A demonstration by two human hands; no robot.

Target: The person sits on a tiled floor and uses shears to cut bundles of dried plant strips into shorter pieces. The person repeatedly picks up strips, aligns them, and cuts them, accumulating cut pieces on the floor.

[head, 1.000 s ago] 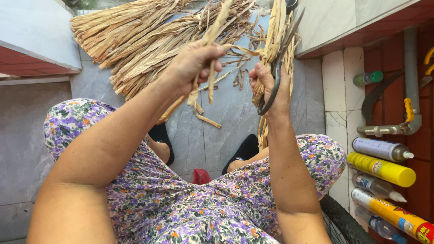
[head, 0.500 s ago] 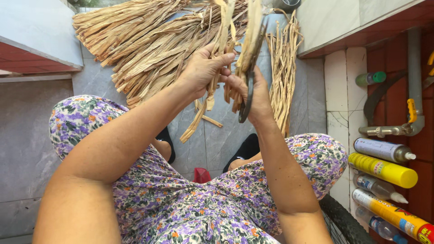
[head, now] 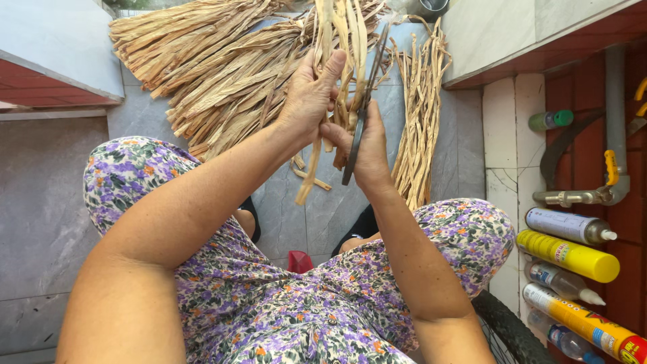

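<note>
Left hand (head: 309, 101) grips a few dried strips (head: 337, 61) upright; right hand (head: 364, 145) clenched on dark scissors (head: 364, 111) beside them. Big strip piles (head: 216, 67) on floor, most apparently untrimmed.

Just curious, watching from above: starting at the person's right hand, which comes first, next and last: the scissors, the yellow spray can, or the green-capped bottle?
1. Scissors: held in the right hand.
2. Green-capped bottle: off to the right, on the ledge by the pipe.
3. Yellow spray can: lower right, lying among other cans.
</note>
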